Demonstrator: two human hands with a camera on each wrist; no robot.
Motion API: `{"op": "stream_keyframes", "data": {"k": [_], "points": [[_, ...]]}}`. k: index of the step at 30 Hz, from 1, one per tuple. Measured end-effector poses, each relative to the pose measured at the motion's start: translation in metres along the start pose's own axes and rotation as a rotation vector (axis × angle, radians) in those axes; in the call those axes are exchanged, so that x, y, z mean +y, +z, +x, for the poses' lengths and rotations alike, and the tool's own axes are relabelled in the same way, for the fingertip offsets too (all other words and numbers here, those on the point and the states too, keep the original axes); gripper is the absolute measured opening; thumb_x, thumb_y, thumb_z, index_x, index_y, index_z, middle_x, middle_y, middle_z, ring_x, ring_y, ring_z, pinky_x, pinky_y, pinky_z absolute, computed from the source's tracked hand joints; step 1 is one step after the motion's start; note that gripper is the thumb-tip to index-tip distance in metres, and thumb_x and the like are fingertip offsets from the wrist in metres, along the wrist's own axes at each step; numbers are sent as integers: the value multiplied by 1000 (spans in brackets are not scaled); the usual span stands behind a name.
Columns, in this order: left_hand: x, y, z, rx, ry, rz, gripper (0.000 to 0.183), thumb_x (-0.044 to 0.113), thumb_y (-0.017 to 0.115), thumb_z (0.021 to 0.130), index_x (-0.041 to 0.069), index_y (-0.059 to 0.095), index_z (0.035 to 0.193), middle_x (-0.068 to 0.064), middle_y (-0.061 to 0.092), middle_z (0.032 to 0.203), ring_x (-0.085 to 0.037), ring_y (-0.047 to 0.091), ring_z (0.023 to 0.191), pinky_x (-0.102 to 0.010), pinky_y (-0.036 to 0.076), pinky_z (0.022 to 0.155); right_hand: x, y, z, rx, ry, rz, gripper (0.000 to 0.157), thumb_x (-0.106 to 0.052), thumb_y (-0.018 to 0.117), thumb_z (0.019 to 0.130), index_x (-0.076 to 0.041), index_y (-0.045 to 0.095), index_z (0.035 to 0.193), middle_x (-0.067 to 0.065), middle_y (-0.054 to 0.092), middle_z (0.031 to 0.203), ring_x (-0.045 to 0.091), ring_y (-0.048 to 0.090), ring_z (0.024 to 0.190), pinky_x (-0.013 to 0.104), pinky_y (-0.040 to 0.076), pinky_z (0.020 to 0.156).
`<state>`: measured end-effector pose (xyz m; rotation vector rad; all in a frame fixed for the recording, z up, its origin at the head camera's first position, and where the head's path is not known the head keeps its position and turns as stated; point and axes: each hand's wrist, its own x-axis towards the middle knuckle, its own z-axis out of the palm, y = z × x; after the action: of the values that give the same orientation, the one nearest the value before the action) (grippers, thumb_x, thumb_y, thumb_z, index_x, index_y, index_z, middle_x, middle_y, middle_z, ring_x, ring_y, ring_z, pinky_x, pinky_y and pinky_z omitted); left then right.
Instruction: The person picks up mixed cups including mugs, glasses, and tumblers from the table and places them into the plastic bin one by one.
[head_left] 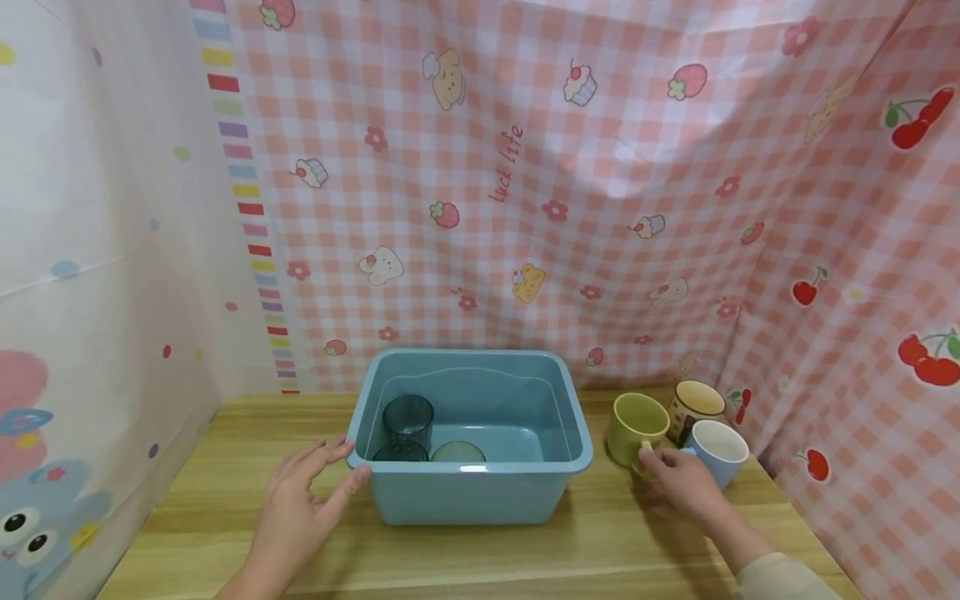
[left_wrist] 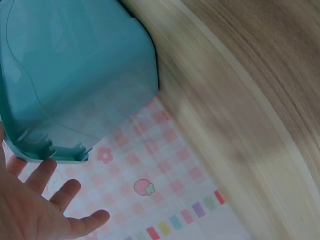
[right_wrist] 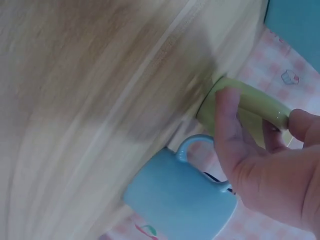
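Observation:
My right hand point(head_left: 684, 483) pinches the handle of a green mug point(head_left: 624, 433), which stands upright on the table right of a blue plastic bin point(head_left: 472, 498). In the right wrist view, thumb and fingers are at the handle of that mug point(right_wrist: 255, 127). Close behind the hand stands a light blue mug point(right_wrist: 177, 192) with its handle towards the mug in my grip. My left hand point(head_left: 300, 500) has its fingers spread at the bin's left front corner. In the left wrist view, its fingertips touch or nearly touch the bin's rim point(left_wrist: 47, 157).
Inside the bin, a dark glass cup point(head_left: 408, 419) stands at the left, with a second dark glass point(head_left: 401, 453) and a greenish glass point(head_left: 459, 452) partly hidden by the front wall. A patterned cream mug point(head_left: 684, 414) stands behind the light blue one. Patterned cloth surrounds the wooden table point(head_left: 480, 562).

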<state>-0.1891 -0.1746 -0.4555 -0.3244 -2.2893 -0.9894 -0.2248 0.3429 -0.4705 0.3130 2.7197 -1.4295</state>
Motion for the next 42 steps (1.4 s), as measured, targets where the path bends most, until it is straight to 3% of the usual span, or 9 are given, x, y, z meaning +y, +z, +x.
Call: {"op": "stream_keyframes", "data": {"k": [5, 12, 19, 23, 26, 30, 34, 39, 42], "points": [[1, 0, 1, -8, -7, 6, 40, 25, 90, 87, 8, 80, 122, -13, 78, 131, -52, 67, 125, -77, 40, 109, 0, 2, 0, 80, -75, -175, 36, -33, 62, 109, -2, 66, 92, 7, 65, 67, 20, 63, 56, 32, 51, 52], [2, 0, 0, 9, 6, -17, 40, 21, 92, 85, 9, 80, 121, -12, 79, 129, -52, 68, 124, -75, 42, 107, -2, 2, -1, 59, -62, -154, 34, -30, 61, 111, 1, 65, 96, 8, 65, 71, 20, 67, 60, 38, 60, 57], [2, 0, 0, 13, 4, -21, 40, 21, 92, 84, 9, 80, 121, -12, 79, 129, -52, 68, 124, -76, 42, 106, 8, -4, 7, 185, -223, -457, 33, -28, 65, 106, -12, 60, 77, 0, 52, 64, 16, 49, 60, 33, 38, 55], [2, 0, 0, 20, 7, -25, 40, 20, 92, 84, 10, 80, 121, -13, 79, 129, -53, 67, 124, -78, 41, 105, 2, -6, 9, 232, -181, -557, 25, -30, 66, 105, -8, 71, 95, 9, 67, 76, 26, 62, 69, 44, 47, 56], [2, 1, 0, 26, 14, -30, 41, 19, 93, 83, 9, 80, 120, -12, 79, 128, -53, 68, 124, -77, 42, 105, -3, -8, 10, 226, -134, -581, 29, -34, 64, 106, -6, 73, 109, 14, 72, 85, 33, 67, 76, 50, 49, 57], [2, 1, 0, 26, 14, -29, 41, 19, 93, 83, 9, 80, 121, -12, 79, 129, -53, 68, 124, -77, 43, 104, -1, -10, 12, 188, -92, -504, 35, -38, 64, 107, -4, 72, 111, 10, 71, 83, 26, 64, 72, 42, 47, 56], [2, 1, 0, 22, 15, -23, 42, 20, 93, 83, 10, 80, 121, -13, 79, 129, -54, 67, 123, -79, 43, 102, 8, -12, 13, 111, -64, -281, 34, -33, 65, 107, 1, 70, 109, 8, 75, 83, 18, 67, 69, 35, 54, 58], [3, 0, 0, 18, 9, -31, 41, 19, 92, 84, 9, 80, 121, -13, 78, 130, -54, 67, 124, -80, 43, 103, 12, -13, 13, 38, 5, -5, 36, -31, 65, 109, 6, 67, 110, 18, 78, 94, 20, 75, 74, 39, 65, 64], [2, 1, 0, 18, 12, -33, 41, 19, 92, 84, 9, 80, 122, -14, 78, 130, -55, 67, 124, -81, 44, 102, 11, -13, 13, 26, 20, 52, 44, -35, 62, 110, 8, 65, 118, 22, 79, 99, 23, 77, 79, 42, 67, 67]]}}
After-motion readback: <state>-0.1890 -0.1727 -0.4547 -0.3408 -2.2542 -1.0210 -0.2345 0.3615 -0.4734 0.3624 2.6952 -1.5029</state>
